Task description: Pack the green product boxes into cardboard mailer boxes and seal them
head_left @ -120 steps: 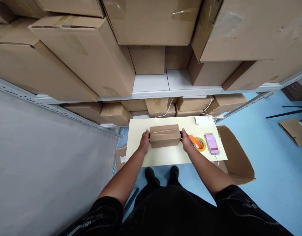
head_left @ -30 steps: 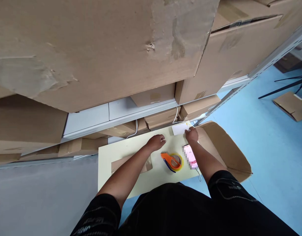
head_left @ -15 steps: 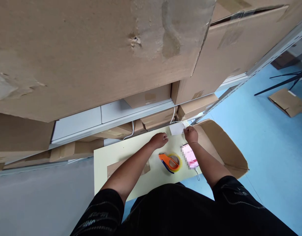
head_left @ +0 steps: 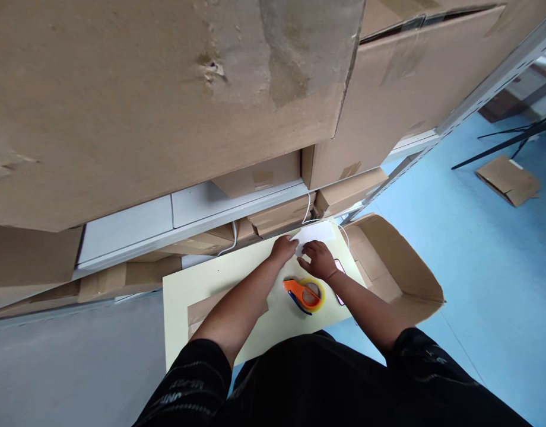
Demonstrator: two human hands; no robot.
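from the head view we count two hands, both ours, above one pale table (head_left: 237, 271). our left hand (head_left: 282, 249) pinches the left end of the white paper (head_left: 321, 232), thumb and fingers tight together. our right hand (head_left: 318, 260) curls over its near edge, the gap between thumb and fingers narrow; we cannot tell whether it grips. the paper is at the table's far right part, its long axis running from near left to far right; we cannot tell if it is one sheet or several.

nearer us we see one orange tape dispenser (head_left: 292, 287), its nose pointing left, carrying one tape roll (head_left: 321, 294). one phone (head_left: 339, 265) is partly hidden by our right forearm, one cardboard box (head_left: 202, 309) by our left. right of the table stands one open-topped carton (head_left: 410, 261), its brown bottom showing. the far shelf (head_left: 130, 220) holds several big cartons (head_left: 166, 118).
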